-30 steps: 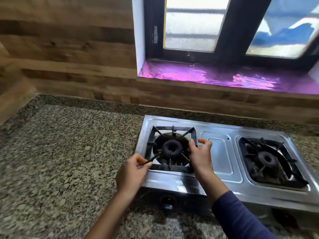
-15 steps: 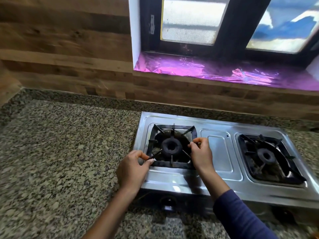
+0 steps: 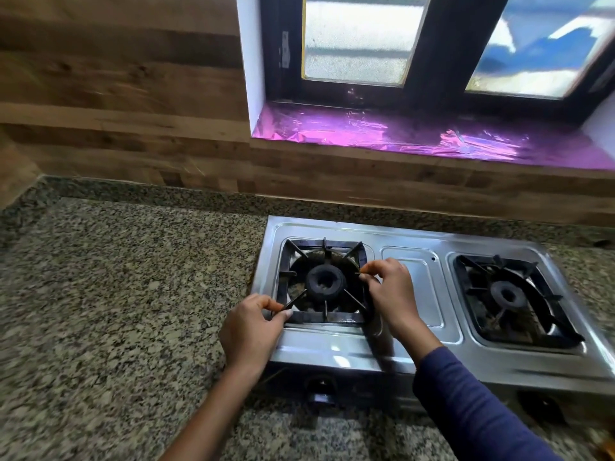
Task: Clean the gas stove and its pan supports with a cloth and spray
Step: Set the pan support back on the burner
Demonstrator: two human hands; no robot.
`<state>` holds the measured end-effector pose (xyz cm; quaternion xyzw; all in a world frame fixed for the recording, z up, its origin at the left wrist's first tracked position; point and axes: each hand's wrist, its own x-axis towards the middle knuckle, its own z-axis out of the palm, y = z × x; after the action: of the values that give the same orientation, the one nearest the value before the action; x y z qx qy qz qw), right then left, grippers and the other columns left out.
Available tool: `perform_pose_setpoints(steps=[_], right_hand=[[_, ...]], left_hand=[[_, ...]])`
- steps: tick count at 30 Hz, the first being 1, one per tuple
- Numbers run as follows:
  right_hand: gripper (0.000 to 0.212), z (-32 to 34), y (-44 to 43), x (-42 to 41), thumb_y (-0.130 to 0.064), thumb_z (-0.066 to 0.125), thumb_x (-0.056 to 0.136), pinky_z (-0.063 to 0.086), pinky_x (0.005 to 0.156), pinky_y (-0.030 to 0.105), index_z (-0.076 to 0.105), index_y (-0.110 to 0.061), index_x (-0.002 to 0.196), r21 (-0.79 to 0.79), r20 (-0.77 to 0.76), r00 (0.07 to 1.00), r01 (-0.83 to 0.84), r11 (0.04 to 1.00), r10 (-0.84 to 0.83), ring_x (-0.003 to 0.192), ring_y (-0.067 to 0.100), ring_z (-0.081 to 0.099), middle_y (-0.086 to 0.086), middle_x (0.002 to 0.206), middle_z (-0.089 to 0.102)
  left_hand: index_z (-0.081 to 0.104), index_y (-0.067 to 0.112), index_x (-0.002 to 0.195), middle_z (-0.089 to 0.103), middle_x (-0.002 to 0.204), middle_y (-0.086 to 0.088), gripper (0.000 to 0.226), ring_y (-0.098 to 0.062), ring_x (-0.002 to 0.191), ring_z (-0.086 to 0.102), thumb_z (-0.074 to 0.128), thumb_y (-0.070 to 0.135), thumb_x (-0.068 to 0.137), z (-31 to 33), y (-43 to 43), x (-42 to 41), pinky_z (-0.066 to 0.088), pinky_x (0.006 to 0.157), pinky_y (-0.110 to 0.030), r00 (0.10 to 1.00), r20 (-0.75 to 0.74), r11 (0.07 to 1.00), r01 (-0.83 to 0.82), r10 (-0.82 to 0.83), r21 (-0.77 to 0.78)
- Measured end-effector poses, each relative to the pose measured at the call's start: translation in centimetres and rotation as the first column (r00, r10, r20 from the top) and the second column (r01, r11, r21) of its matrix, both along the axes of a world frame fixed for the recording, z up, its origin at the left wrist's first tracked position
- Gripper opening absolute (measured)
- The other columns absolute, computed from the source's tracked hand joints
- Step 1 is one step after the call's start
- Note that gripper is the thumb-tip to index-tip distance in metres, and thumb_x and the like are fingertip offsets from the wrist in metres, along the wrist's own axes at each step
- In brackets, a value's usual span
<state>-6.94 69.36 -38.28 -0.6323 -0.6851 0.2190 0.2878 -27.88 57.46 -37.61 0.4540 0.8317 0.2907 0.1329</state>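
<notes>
A steel two-burner gas stove [image 3: 412, 294] sits on a speckled granite counter. The left pan support [image 3: 324, 249], a black square grate, lies over the left burner [image 3: 325, 281]. My left hand [image 3: 251, 331] pinches its near-left corner. My right hand [image 3: 389, 294] pinches its right side. The right pan support [image 3: 519, 301] rests over the other burner, untouched. No cloth or spray is in view.
The granite counter [image 3: 116, 311] stretches wide to the left of the stove. A wood-panel wall [image 3: 133, 111] runs behind it. Above the stove is a window sill covered in purple foil [image 3: 399, 134]. Stove knobs [image 3: 321, 392] face me on the front panel.
Both hands keep their grip on the left pan support. The view has tilted slightly, and the hands have barely shifted.
</notes>
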Motion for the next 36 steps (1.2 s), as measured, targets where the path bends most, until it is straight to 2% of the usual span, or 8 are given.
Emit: perform_pose_setpoints(steps=[3, 9, 18, 27, 31, 32, 34, 36], right_hand=[[0.007, 0.1, 0.4, -0.1, -0.011, 0.075, 0.08, 0.036, 0.076, 0.03, 0.073, -0.018, 0.081, 0.001, 0.021, 1.0, -0.004, 1.0, 0.004, 0.093, 0.024, 0.051, -0.003, 0.08, 0.059], [0.01, 0.1, -0.1, 0.1, -0.005, 0.072, 0.08, 0.031, 0.073, 0.025, 0.076, -0.014, 0.082, 0.058, 0.116, 0.993, -0.01, 0.998, 0.003, 0.091, 0.027, 0.052, 0.007, 0.083, 0.067], [0.013, -0.4, -0.6, 0.9, -0.004, 0.071, 0.08, 0.04, 0.072, 0.026, 0.078, -0.013, 0.085, 0.04, 0.14, 0.99, -0.016, 0.999, 0.01, 0.085, 0.028, 0.059, 0.008, 0.081, 0.069], [0.02, -0.6, -0.6, 0.7, 0.0, 0.065, 0.083, 0.034, 0.072, 0.022, 0.079, -0.012, 0.091, 0.052, 0.138, 0.99, -0.011, 0.999, 0.003, 0.089, 0.026, 0.056, 0.009, 0.082, 0.068], [0.018, -0.1, -1.3, 1.4, -0.007, 0.065, 0.087, 0.037, 0.075, 0.026, 0.077, -0.013, 0.099, 0.083, 0.115, 0.992, -0.065, 0.994, 0.055, 0.093, 0.027, 0.054, 0.008, 0.088, 0.067], [0.02, 0.2, -1.9, 1.9, -0.009, 0.065, 0.087, 0.039, 0.078, 0.027, 0.075, -0.014, 0.104, 0.108, 0.095, 0.993, -0.082, 0.991, 0.072, 0.094, 0.026, 0.054, 0.007, 0.091, 0.067], [0.025, 0.9, -3.7, 3.1, -0.012, 0.066, 0.088, 0.043, 0.083, 0.029, 0.071, -0.015, 0.112, 0.167, 0.038, 0.995, -0.097, 0.981, 0.092, 0.096, 0.023, 0.055, 0.004, 0.097, 0.066], [0.027, 1.5, -5.9, 5.0, -0.013, 0.066, 0.089, 0.044, 0.081, 0.025, 0.069, -0.018, 0.114, 0.205, -0.05, 0.996, -0.058, 0.977, 0.069, 0.093, 0.017, 0.057, -0.001, 0.098, 0.067]], left_hand=[[0.07, 0.029, 0.069, 0.062, 0.069, 0.017, 0.021, -0.008, 0.059, 0.053, 0.081, 0.047, 0.07, -0.1, 0.0, 0.0, 0.03, 0.044, -0.017, 1.0, -0.027, 1.0, 0.007, -0.008, -0.007], [0.07, 0.029, 0.069, 0.067, 0.074, 0.014, 0.02, -0.01, 0.061, 0.056, 0.082, 0.044, 0.07, -0.1, 0.0, 0.1, 0.045, 0.049, -0.022, 0.999, -0.043, 1.0, 0.014, -0.015, -0.007], [0.069, 0.029, 0.068, 0.064, 0.067, 0.013, 0.022, -0.013, 0.059, 0.057, 0.081, 0.047, 0.071, 0.3, 0.4, 0.0, 0.034, 0.045, -0.02, 0.997, -0.063, 0.998, 0.049, -0.051, -0.037], [0.068, 0.03, 0.072, 0.051, 0.061, 0.015, 0.019, -0.008, 0.055, 0.049, 0.078, 0.046, 0.075, 1.1, 0.4, 0.1, 0.025, 0.043, -0.018, 0.99, -0.115, 0.994, 0.078, -0.086, -0.07], [0.068, 0.029, 0.084, 0.064, 0.08, 0.013, 0.021, -0.009, 0.064, 0.051, 0.073, 0.049, 0.079, 1.3, 0.3, 0.8, 0.026, 0.043, -0.018, 0.949, -0.269, 0.986, 0.144, -0.162, -0.086], [0.067, 0.03, 0.092, 0.066, 0.089, 0.011, 0.024, -0.01, 0.071, 0.055, 0.072, 0.049, 0.079, 1.3, 0.3, 1.3, 0.033, 0.045, -0.019, 0.934, -0.298, 0.981, 0.183, -0.195, -0.068], [0.062, 0.027, 0.112, 0.065, 0.103, 0.008, 0.039, -0.014, 0.088, 0.06, 0.071, 0.047, 0.08, 1.1, 0.4, 3.2, 0.051, 0.062, -0.028, 0.9, -0.314, 0.95, 0.31, -0.303, -0.028], [0.06, 0.025, 0.12, 0.064, 0.109, 0.006, 0.047, -0.018, 0.098, 0.059, 0.072, 0.044, 0.079, 1.2, 0.6, 6.2, 0.051, 0.075, -0.035, 0.835, -0.304, 0.871, 0.49, -0.459, 0.029]])
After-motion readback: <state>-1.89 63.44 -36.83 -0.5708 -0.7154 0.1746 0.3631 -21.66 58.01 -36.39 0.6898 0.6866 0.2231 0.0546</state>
